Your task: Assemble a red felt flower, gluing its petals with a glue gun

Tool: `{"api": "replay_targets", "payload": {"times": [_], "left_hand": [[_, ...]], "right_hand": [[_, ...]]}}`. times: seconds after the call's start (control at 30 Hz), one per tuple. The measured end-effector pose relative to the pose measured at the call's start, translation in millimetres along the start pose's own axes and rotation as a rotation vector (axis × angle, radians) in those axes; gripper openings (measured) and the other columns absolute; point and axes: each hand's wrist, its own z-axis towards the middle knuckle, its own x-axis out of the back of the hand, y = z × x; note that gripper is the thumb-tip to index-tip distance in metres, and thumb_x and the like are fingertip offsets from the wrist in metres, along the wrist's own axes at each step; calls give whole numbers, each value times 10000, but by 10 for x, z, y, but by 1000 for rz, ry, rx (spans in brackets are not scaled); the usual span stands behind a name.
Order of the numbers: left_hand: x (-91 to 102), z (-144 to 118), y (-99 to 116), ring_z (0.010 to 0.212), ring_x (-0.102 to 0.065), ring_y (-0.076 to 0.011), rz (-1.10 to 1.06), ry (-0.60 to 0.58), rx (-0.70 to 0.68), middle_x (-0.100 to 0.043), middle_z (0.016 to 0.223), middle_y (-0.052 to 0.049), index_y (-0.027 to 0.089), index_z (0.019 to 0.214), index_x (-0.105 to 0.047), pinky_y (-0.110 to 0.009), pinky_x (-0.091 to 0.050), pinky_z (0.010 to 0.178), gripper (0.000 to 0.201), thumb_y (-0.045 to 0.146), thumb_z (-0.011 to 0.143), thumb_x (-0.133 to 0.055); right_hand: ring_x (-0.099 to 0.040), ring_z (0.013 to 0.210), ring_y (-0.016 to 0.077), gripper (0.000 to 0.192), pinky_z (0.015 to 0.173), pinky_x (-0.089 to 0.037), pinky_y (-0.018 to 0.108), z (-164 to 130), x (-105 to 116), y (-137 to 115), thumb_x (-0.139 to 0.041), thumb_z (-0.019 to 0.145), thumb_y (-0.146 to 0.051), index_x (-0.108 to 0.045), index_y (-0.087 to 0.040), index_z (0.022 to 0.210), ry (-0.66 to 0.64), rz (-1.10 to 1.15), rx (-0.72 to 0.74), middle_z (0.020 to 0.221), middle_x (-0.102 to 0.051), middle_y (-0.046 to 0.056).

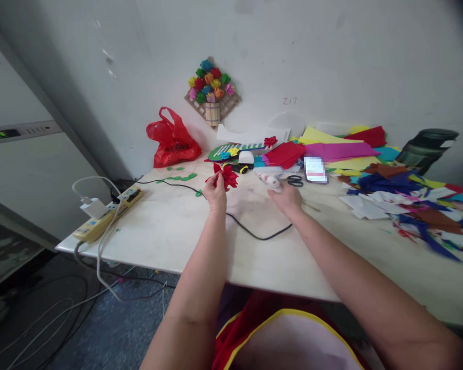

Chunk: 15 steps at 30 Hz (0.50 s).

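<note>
Pinched in the fingers of my left hand (pixel 215 192) is a red flower (pixel 228 177) with pointed petals, held just above the table. My right hand (pixel 287 199) is closed around a white glue gun (pixel 268 180) with reddish marks, its front directed left toward the flower. A black cord (pixel 260 238) runs across the table to below my right hand. Black-handled scissors (pixel 295 180) lie just beyond that hand. Behind the flower is a yellow-and-black tool (pixel 237 168), partly covered.
Colored sheets (pixel 339 150) and a phone (pixel 315 169) lie at the back right, with scraps (pixel 412 205) and a dark bottle (pixel 428 149) farther right. Green cutouts (pixel 181 178), a red bag (pixel 175 144) and a power strip (pixel 110 213) are left. A flower decoration (pixel 212 92) hangs on the wall.
</note>
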Motion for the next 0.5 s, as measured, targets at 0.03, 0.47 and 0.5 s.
{"api": "replay_targets", "payload": {"times": [0.03,0.47,0.5], "left_hand": [[-6,-17,-1,715,-657,-152,-3,-17,15,-684,862,-56,157,938,-678,-206,-502,497,370,457,726,-637],[-41,-119,-29,826,-687,-208,-161,-266,122,-703,948,-100,155,1003,-641,-331,-562,678,432,427,678,-722],[-44,-115,-39,825,-686,-206,-172,-275,128,-703,947,-101,152,997,-640,-341,-564,694,432,426,675,-726]], "right_hand": [[-628,811,239,333,678,-471,330,11,23,33,-612,679,-378,-675,-192,948,38,171,-32,837,-693,75],[-462,434,101,330,403,-359,235,-160,138,2,-700,570,-335,-669,-100,801,-259,984,120,486,-553,-25],[-475,447,107,328,404,-358,233,-166,121,6,-702,574,-334,-674,-98,799,-281,959,124,494,-565,-17]]}}
